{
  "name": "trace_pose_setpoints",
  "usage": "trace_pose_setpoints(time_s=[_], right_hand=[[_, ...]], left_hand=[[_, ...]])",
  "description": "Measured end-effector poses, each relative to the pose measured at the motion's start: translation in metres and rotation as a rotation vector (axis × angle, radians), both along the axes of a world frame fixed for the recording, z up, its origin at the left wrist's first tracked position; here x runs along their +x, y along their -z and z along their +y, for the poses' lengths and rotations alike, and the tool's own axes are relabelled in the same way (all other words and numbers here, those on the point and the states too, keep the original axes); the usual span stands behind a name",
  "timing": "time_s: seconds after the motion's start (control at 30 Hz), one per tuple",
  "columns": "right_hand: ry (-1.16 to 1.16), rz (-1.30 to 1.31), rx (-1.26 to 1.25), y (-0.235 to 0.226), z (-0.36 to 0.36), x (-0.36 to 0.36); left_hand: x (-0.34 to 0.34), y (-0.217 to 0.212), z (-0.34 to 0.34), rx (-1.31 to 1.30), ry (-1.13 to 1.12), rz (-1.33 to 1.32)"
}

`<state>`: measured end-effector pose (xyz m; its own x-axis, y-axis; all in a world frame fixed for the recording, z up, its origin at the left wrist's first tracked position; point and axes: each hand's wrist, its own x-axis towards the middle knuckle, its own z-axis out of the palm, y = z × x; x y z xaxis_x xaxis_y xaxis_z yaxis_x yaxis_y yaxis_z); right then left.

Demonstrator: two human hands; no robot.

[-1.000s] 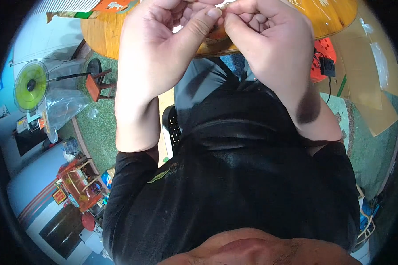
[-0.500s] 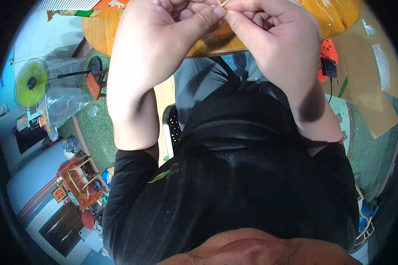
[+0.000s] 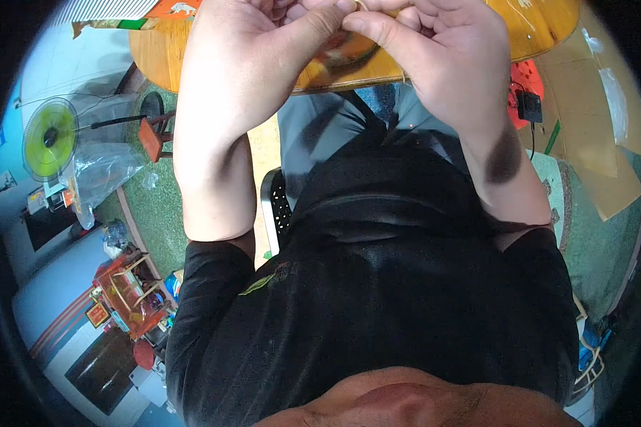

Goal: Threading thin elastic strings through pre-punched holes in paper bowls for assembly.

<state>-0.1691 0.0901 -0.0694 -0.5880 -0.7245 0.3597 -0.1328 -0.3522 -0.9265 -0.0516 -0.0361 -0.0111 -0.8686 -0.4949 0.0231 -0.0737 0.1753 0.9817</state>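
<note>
Both hands meet at the top centre of the frame, left hand (image 3: 263,50) and right hand (image 3: 434,57) pinched thumb to thumb on a thin yellowish band (image 3: 404,71) above the orange tabletop (image 3: 541,28). The work looks mid-way; its progress is hidden.

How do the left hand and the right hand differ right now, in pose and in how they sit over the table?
The left hand sits on the picture's left with its thumb stretched rightward; the right hand sits opposite, its thumb pointing leftward to meet it. The right forearm carries a dark patch; the left forearm looks plain. Both are bare, curled, pressed together at the thumb tips over the orange round table. What they pinch is too small to tell.
</note>
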Motion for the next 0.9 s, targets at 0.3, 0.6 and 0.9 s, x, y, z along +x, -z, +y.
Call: trace_pose_setpoints(time_s=[0.3, 0.6, 0.9], right_hand=[[0.045, 0.051, 0.13, -0.016, -0.001, 0.003], [-0.09, -0.082, 0.136, 0.002, -0.012, -0.006], [-0.132, 0.085, 0.206, -0.024, 0.003, -0.009]], left_hand=[[0.003, -0.001, -0.002, -0.094, -0.023, -0.056], [-0.002, -0.011, 0.005, -0.26, -0.039, -0.156], [0.0, -0.001, -0.003, -0.031, -0.072, -0.007]])
